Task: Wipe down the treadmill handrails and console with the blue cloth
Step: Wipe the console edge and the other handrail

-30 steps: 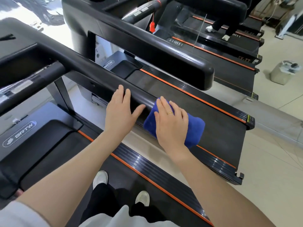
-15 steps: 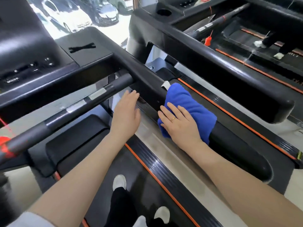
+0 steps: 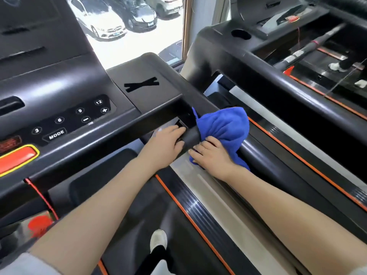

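The treadmill's console [image 3: 65, 118] sits left of the right handrail [image 3: 264, 155]. The blue cloth [image 3: 224, 126] drapes over that handrail near its console end. The right hand [image 3: 213, 155] presses the cloth's lower edge, fingers nearly straight. The left hand [image 3: 166, 144] grips the handrail just beside the cloth.

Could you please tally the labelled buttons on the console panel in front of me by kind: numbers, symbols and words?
On the console:
Number buttons: 4, namely 3, 6, 9, 12
Symbol buttons: 2, namely minus, plus
Word buttons: 1, MODE
Total: 7
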Tool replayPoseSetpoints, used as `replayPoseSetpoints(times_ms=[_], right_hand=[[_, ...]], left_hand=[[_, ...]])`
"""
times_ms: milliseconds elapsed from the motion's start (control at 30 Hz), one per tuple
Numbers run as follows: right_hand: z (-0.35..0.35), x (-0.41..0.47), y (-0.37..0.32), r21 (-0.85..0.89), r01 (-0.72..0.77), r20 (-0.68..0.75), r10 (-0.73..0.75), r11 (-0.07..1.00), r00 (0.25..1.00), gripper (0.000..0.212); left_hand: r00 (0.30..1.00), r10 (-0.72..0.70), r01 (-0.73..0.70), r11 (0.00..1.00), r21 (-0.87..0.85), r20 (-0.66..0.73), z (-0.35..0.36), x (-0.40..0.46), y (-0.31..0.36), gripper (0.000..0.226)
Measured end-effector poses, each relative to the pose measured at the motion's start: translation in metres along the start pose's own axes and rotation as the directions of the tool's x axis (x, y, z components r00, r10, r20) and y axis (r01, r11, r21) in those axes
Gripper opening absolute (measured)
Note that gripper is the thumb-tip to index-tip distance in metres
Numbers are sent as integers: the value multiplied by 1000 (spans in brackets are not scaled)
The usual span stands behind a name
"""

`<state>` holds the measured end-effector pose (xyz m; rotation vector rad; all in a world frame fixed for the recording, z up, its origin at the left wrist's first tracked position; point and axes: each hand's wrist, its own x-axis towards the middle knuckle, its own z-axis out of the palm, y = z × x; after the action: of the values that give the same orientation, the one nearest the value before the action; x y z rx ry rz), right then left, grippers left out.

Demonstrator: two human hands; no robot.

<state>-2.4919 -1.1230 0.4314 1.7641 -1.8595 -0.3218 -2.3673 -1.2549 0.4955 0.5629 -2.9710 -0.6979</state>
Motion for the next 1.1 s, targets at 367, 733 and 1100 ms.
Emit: replayPoseSetpoints(times_ms=[367, 733, 1100], right_hand=[[-34, -84, -9, -254, -407, 103, 443, 877, 891, 73], [-14, -28, -27, -369, -422, 167, 506, 828, 846, 60], [-45, -130, -33, -316, -641, 73, 691, 700, 719, 63]], left_hand=[[957, 78, -93, 995, 40, 281, -31, 38, 12, 59], [944, 121, -173, 974, 149, 307, -28, 35, 10, 59], [958, 152, -252, 850, 463, 242, -4, 19, 21, 60]])
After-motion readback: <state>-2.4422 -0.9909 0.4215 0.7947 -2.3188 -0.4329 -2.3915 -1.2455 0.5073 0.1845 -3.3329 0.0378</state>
